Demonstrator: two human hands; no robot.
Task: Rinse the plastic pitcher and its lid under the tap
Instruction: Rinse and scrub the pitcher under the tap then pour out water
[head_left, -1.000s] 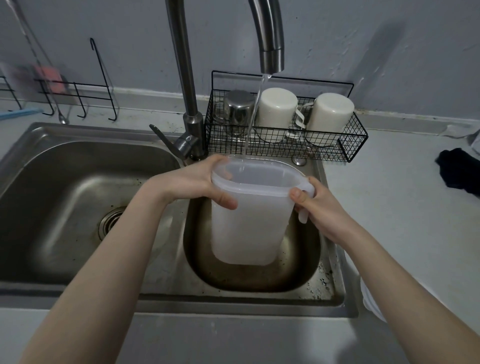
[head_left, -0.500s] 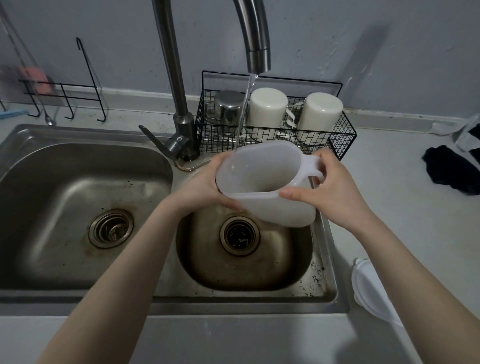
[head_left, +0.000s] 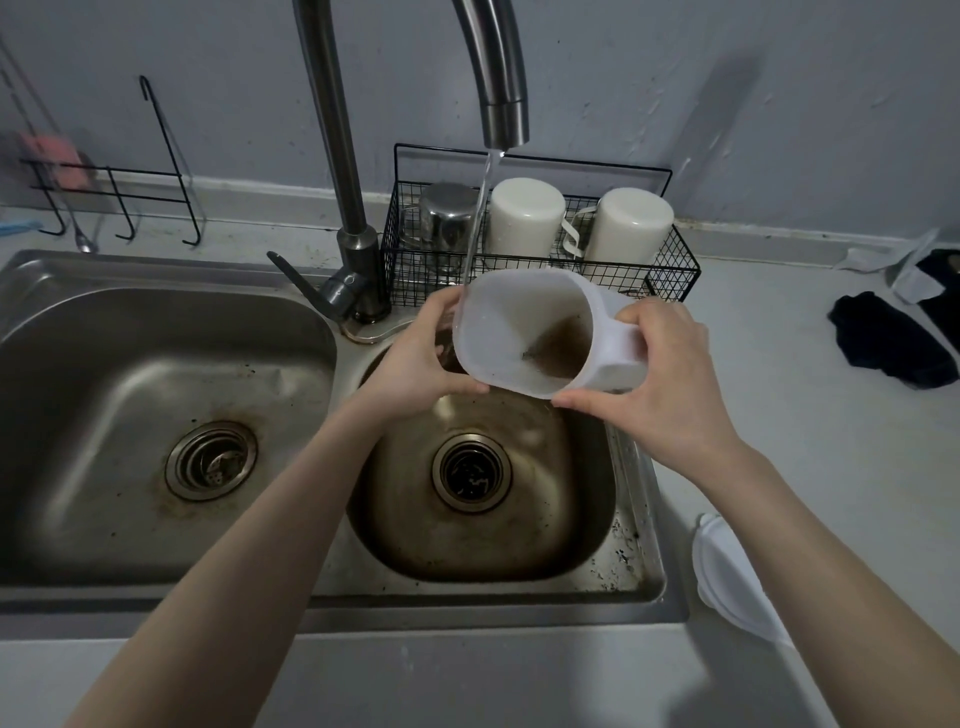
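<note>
Large basin: at the far left, dry-looking and not in use; nothing here has changed.
Tap: running, its thin stream dropping to the far rim of the pitcher, at the left side.
Left hand: fingers curled round the pitcher's left wall near the rim, thumb underneath, closed firmly on it.
Pitcher: held over the small basin, between both hands. A second ago it stood upright under the stream; now it is tipped far over, mouth turned toward the person, so the inside shows.
Meaning: probably the swirl-and-pour part of the rinse; the body is being flushed and emptied, so this half of the task looks well along.
Right hand: wrapped over the handle side, thumb under the body, fingers shut on it.
Wire rack: behind the pitcher, with upturned cups; untouched.
Lid: lying on the counter at the right of the sink, partly hidden by the right forearm, not yet rinsed.
</note>
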